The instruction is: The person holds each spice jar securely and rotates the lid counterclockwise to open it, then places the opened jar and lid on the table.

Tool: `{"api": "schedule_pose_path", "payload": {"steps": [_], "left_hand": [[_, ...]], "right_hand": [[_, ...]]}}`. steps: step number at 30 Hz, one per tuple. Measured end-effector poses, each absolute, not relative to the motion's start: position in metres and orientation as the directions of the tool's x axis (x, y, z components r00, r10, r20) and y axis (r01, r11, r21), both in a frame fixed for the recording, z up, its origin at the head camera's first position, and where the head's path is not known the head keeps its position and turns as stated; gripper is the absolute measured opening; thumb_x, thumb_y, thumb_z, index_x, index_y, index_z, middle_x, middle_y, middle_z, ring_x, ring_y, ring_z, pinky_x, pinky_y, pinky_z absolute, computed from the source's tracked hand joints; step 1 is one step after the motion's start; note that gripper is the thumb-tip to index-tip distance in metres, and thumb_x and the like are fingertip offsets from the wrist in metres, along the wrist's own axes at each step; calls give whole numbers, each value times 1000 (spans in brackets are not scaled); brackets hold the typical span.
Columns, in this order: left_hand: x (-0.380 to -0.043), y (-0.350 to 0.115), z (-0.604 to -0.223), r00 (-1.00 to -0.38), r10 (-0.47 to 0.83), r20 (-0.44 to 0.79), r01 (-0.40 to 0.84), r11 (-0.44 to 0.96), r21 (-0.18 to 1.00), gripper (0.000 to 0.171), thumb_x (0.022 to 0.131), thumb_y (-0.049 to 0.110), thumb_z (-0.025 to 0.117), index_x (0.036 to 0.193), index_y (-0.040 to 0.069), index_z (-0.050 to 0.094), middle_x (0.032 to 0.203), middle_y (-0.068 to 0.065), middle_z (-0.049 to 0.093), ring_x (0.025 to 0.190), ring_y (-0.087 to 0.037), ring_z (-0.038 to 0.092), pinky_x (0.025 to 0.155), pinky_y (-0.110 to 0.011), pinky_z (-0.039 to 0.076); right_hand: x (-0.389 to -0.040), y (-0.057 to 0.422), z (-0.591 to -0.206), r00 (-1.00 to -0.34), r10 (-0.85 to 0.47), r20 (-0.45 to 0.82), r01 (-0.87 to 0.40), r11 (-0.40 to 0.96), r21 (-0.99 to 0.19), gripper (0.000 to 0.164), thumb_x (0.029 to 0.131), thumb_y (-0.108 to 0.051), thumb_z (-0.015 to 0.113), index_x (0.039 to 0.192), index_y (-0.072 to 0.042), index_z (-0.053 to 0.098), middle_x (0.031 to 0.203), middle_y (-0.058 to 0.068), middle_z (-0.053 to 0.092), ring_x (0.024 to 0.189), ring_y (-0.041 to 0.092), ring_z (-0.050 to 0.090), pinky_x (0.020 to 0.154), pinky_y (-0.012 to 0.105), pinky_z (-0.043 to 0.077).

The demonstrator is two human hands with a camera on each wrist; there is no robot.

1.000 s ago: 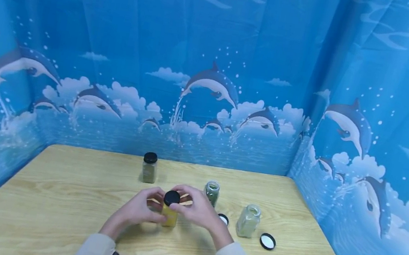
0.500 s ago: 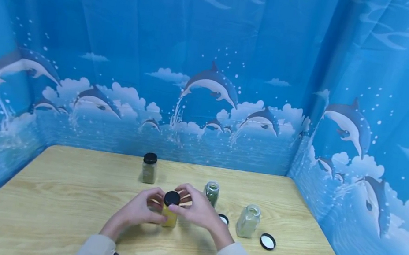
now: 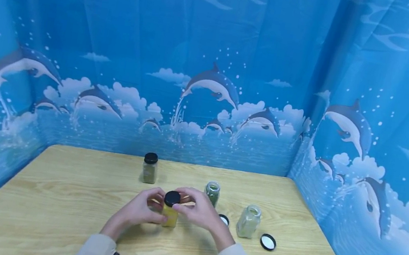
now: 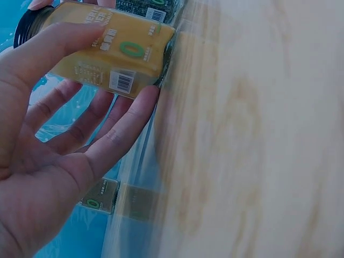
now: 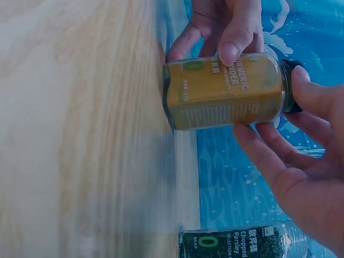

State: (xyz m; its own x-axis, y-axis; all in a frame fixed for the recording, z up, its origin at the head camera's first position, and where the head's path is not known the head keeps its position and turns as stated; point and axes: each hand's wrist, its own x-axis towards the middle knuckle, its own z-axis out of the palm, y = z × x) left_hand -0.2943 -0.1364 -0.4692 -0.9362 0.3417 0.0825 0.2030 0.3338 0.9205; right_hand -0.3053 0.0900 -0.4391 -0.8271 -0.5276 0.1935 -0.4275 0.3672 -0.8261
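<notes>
A glass jar of turmeric powder (image 3: 170, 219), yellow with a printed label, stands upright on the table between the hands. Its black lid (image 3: 172, 198) sits on top. My left hand (image 3: 141, 209) holds the jar's body, thumb across the label in the left wrist view. My right hand (image 3: 200, 210) pinches the lid's edge; in the right wrist view its thumb lies on the lid (image 5: 291, 86), with the lower fingers beside the glass. Just behind the right hand is an uncapped jar of chopped parsley (image 3: 212, 194), partly hidden by it.
An uncapped jar with pale contents (image 3: 248, 223) stands to the right. One loose black lid (image 3: 268, 242) lies white side up beside it; another lid (image 3: 224, 220) is partly behind the right wrist. A capped jar (image 3: 149, 171) stands at the back. Blue dolphin curtains (image 3: 201, 145) border the table.
The right hand's fingers, spread and raised half a second ago, have come back down around the lid. The left hand and the turmeric jar stay in place.
</notes>
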Motion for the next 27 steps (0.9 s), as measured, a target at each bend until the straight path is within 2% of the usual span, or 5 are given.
{"api": "schedule_pose_path", "payload": {"steps": [4,11,17,22,27], "left_hand": [[-294,-137,-469,-940,336,67,186,336,923,49,74,8,89,116,7,64,116,-12,66,105,-23,67,99,-47,59],[-293,-136,-470,-938,340,68,186,328,926,49,74,9,89,116,7,64,116,-12,66,105,-22,67,98,-45,59],[-294,-134,-471,-937,338,86,199,318,927,47,75,9,89,115,6,64,114,-12,66,104,-23,67,97,-44,59],[-294,-132,-470,-944,321,72,184,334,924,46,74,10,89,113,7,65,114,-11,67,104,-22,66,96,-43,59],[-294,-132,-470,-950,307,56,163,337,927,45,74,11,89,113,9,66,115,-10,67,104,-21,66,95,-39,59]], "right_hand": [[-306,92,-439,-800,-567,197,-459,368,-808,42,98,-11,68,139,-3,61,132,17,68,113,31,70,91,25,60],[-306,94,-438,-779,-599,188,-473,364,-802,42,100,-12,66,141,-5,59,135,16,67,116,32,68,99,39,59],[-306,94,-438,-826,-548,132,-385,379,-841,42,96,-20,73,135,-10,60,124,12,69,113,25,67,95,28,61],[-305,92,-438,-866,-479,144,-356,388,-850,40,91,-24,80,122,-10,61,115,10,70,108,23,68,90,28,63],[-306,91,-439,-874,-456,168,-364,385,-848,35,90,-25,81,117,-11,64,113,10,72,105,23,70,87,28,63]]}}
